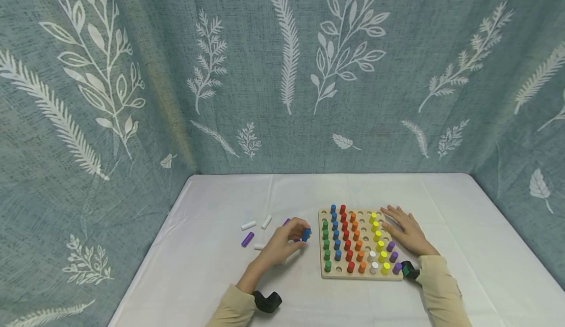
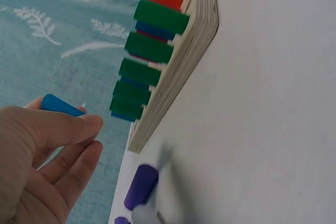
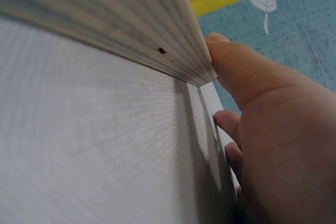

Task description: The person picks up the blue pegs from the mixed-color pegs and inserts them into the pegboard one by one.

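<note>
My left hand [image 1: 282,241] pinches a blue peg [image 1: 306,234] between thumb and fingers, just left of a wooden pegboard [image 1: 363,277]. In the left wrist view the blue peg [image 2: 60,104] sticks out past the thumb, apart from the board. Columns of green [image 1: 326,255], blue [image 1: 337,244], red [image 1: 347,244], orange [image 1: 358,245], white [image 1: 373,267], yellow [image 1: 382,257] and purple pegs [image 1: 394,257] stand in the board. Along the board's right side lies my right hand [image 1: 409,232], fingers extended. Its thumb [image 3: 236,66] touches the board's edge in the right wrist view.
Loose white pegs [image 1: 248,225] and purple pegs [image 1: 247,239] lie on the white-covered table [image 1: 212,204] left of the board, some partly behind the left hand. Bare holes show in the board, one at the front of the blue column. A leaf-patterned curtain [image 1: 265,72] surrounds the table.
</note>
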Available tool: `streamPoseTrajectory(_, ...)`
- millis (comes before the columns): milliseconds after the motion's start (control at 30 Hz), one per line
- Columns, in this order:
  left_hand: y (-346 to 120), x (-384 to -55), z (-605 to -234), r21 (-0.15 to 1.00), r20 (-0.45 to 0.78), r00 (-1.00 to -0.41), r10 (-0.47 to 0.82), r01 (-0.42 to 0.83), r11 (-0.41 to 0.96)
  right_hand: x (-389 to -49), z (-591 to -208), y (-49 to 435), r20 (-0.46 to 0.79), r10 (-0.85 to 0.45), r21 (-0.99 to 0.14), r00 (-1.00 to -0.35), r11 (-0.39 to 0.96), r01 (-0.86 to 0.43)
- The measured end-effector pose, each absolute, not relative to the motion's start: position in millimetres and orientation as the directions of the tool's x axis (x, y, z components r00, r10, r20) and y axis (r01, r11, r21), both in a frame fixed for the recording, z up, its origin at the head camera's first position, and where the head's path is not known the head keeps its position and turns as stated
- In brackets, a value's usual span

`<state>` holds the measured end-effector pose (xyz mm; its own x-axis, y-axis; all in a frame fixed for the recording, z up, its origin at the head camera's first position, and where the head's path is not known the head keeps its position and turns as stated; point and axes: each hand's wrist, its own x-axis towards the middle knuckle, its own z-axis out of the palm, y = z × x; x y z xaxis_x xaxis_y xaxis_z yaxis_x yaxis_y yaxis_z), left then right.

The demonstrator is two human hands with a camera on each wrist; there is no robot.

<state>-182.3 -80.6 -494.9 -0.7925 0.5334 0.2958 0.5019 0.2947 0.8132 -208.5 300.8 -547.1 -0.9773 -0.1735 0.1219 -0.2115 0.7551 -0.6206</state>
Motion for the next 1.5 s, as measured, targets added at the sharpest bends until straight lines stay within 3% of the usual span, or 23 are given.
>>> streamPoseTrajectory(367, -59.3, -167.2, -477.8, 0.882, 0.229, -0.810, 0.540, 0.408, 0.237, -209.1, -548.4, 301.7, 0.131, -0.182, -0.618, -0.974, 0.753, -0.224)
streamPoseTrajectory(533, -54.5, -172.4, -491.9, 0.877, 0.241, -0.809, 0.537, 0.418, 0.236, -207.6, -546.2, 299.9, 0.128, -0.182, -0.617, -0.975, 0.755, -0.222)
streamPoseTrajectory(1233, -37.1, -162.5, -490.8, 0.901, 0.215, -0.809, 0.547, 0.381, 0.210, -207.8, -549.4, 300.7, 0.133, -0.182, -0.623, -0.974, 0.749, -0.225)
streamPoseTrajectory(1500, -33.5, -145.6, -464.7, 0.905, 0.224, -0.785, 0.578, 0.388, 0.176, -207.2, -547.1, 299.9, 0.138, -0.185, -0.630, -0.973, 0.742, -0.231)
